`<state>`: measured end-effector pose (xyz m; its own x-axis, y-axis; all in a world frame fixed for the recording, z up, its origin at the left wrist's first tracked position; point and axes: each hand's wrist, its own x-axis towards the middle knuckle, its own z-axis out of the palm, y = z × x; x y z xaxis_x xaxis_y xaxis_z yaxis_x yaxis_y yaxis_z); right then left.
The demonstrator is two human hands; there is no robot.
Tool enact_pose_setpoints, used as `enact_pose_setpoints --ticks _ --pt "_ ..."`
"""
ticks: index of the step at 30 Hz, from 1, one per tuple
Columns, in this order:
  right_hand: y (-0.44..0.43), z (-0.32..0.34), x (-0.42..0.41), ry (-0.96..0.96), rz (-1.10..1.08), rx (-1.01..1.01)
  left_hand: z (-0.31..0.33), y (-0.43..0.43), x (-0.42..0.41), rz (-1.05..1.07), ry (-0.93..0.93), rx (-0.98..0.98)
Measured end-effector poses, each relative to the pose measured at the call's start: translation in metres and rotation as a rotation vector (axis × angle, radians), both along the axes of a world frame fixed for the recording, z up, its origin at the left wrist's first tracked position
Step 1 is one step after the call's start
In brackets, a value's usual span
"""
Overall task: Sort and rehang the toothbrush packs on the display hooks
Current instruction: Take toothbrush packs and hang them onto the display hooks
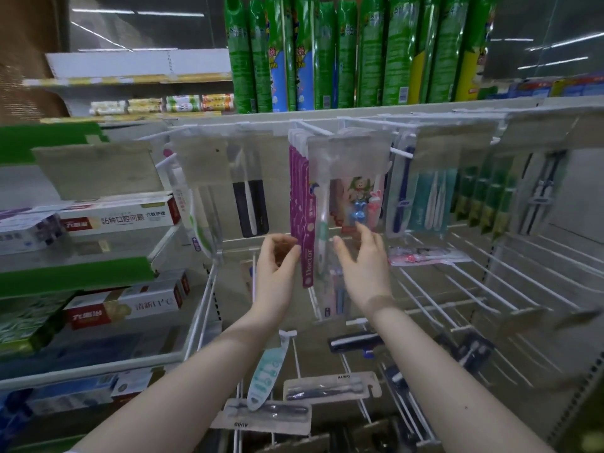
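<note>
Both bare forearms reach up from the bottom of the frame. The left hand (277, 261) is curled, its grip pinching the lower edge of the flat purple card packs (302, 220), which hang at the frame's centre. The right hand (364, 259), its grip spread and fingers straight, is in front of a glossy clear pack (349, 165). Contact is unclear.

The upper row of hooks across the middle of the frame is crowded. The purple packs (302, 223) and the clear pack (351, 191) hang touching, with no gap between them. Left of the purple packs a narrow open slot runs to the black-and-white pack (250, 207); the left hand (277, 266) fills its lower end. At right centre, bare white hooks (457, 289) jut forward with open lanes between, and a pink pack (425, 255) lies across some. Toothpaste boxes (121, 217) wall off the left edge.
</note>
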<state>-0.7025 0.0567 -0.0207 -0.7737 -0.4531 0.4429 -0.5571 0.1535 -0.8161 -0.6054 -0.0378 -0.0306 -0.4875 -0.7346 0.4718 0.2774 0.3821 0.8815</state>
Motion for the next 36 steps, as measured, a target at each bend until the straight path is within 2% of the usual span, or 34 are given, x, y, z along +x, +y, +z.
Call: enact_pose_setpoints --ticks 6,11,15,22,27,36 --pt "0.027 -0.016 -0.006 -0.061 -0.056 -0.025 -0.004 0.028 -0.009 -0.087 -0.005 -0.031" --pt "0.056 -0.021 -0.025 -0.154 -0.010 -0.090 -0.009 0.059 -0.023 -0.153 0.017 -0.051" --pt "0.087 -0.024 -0.047 -0.233 0.041 -0.123 -0.006 0.091 -0.049 -0.110 -0.012 0.012" --pt "0.158 -0.032 -0.095 -0.208 0.139 -0.126 -0.012 0.168 -0.102 -0.105 0.013 0.011" --pt "0.208 -0.050 -0.121 -0.230 0.256 -0.119 -0.036 0.226 -0.129 -0.062 -0.007 0.088" --pt "0.257 -0.091 -0.143 -0.311 0.348 -0.145 -0.081 0.278 -0.140 -0.002 -0.117 0.113"
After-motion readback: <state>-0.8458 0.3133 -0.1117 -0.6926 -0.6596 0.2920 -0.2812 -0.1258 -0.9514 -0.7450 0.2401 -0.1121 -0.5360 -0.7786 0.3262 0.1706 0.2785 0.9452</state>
